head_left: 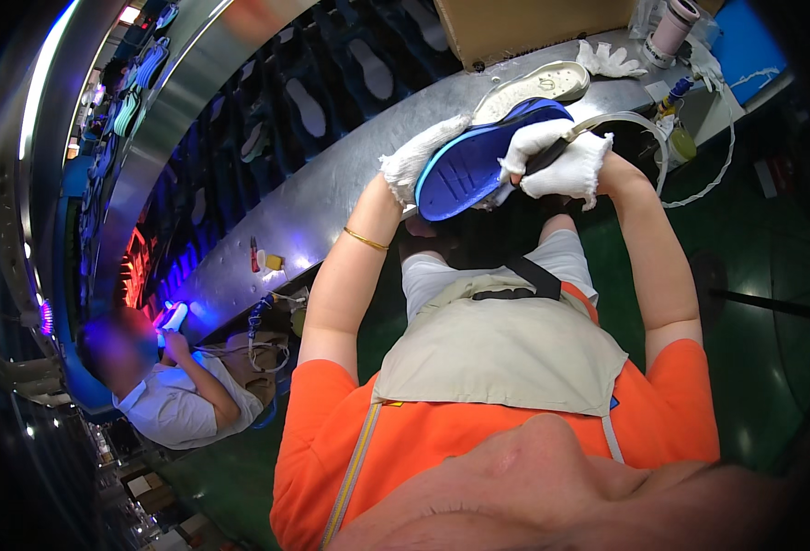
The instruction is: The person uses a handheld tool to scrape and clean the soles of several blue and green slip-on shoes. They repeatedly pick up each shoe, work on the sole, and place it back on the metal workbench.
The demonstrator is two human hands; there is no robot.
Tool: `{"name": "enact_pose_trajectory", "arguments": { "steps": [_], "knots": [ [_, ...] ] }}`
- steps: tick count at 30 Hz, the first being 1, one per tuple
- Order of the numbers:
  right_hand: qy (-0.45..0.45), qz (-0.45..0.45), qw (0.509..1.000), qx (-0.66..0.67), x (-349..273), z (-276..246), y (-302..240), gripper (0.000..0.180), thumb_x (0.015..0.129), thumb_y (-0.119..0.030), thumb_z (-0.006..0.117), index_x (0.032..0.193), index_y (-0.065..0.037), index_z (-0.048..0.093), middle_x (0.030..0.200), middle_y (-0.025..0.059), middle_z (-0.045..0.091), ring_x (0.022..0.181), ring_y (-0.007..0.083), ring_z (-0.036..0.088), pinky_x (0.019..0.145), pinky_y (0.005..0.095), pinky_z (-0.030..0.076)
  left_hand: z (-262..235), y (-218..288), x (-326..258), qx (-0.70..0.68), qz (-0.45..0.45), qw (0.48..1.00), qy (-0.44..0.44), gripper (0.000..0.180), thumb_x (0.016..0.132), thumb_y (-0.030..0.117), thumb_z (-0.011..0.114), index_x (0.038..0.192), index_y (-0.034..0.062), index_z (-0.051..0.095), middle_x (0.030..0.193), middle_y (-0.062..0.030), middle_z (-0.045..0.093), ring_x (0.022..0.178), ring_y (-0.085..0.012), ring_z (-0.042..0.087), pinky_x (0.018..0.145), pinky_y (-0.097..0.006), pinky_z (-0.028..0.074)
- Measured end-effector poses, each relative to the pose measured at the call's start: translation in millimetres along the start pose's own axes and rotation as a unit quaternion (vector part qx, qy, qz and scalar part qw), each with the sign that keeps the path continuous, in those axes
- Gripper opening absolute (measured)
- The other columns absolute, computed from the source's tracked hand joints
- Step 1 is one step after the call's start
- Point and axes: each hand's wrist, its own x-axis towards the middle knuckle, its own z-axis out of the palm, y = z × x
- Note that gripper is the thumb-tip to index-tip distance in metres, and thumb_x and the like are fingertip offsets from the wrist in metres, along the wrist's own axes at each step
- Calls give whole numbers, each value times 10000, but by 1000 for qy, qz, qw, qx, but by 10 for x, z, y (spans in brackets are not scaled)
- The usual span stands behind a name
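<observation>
My left hand (426, 158), in a white knit glove, is closed on the edge of a blue shoe sole (465, 174) with a lighter blue rim, held tilted over the bench's near edge. My right hand (566, 168), gloved alike, is wrapped round a dark-handled tool (546, 156) at the sole's right side. The tool's working end is hidden, so I cannot tell its exact kind. Just beyond the sole, a cream shoe (552, 84) rests on the metal bench, with a spare white glove (609, 60) to its right.
The curved metal bench (331, 184) borders a dark conveyor carrying several soles (375, 69). A cardboard box (534, 28) stands at the back. Further right are a pink cylinder (673, 28), a white hose (667, 161) and a blue bin (749, 50). A co-worker (185, 395) sits at left.
</observation>
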Motion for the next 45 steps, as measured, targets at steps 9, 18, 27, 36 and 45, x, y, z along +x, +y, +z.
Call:
{"name": "enact_pose_trajectory", "arguments": {
  "steps": [9, 18, 27, 36, 45],
  "knots": [
    [13, 20, 1000, -1, -24, -157, 75, 177, 680, -76, 640, 855, -73, 610, 835, 25, 639, 752, 123, 585, 704, 263, 491, -136, 15, 6, -16, -18, 1000, -19, 531, 934, 411, 461, 1259, -8, 457, 1123, -224, 585, 895, -365, 639, 722, -530, 552],
    [167, -197, 947, 191, 91, 691, 31, 120, 767, 49, 623, 867, -16, 610, 863, 54, 630, 786, 102, 595, 743, 253, 491, -230, -227, 162, -175, 242, 948, -115, 668, 915, 556, 304, 1284, 17, 444, 1178, -194, 561, 1037, -314, 583, 885, -430, 497],
    [299, -131, 916, 233, 206, 615, -21, 110, 779, -30, 642, 882, -14, 608, 816, 46, 639, 752, 114, 598, 732, 259, 493, -175, -483, 100, -229, 256, 939, 14, 545, 900, 452, 353, 1201, 24, 503, 1096, -158, 595, 945, -275, 599, 884, -392, 485],
    [276, -156, 881, 352, 218, 597, -41, 88, 795, -30, 629, 880, -5, 625, 828, 61, 656, 780, 101, 618, 752, 254, 498, -230, -620, 117, -262, 251, 931, -45, 598, 884, 447, 377, 1306, 25, 409, 1248, -170, 513, 1068, -328, 554, 982, -458, 424],
    [329, -121, 886, 302, 315, 607, -165, 121, 821, -85, 648, 903, -4, 614, 820, 53, 655, 737, 102, 623, 709, 237, 501, -2, -690, 71, -312, 265, 904, -126, 574, 918, 444, 358, 1353, 70, 372, 1277, -155, 499, 1133, -303, 526, 955, -457, 445]
  ]
}}
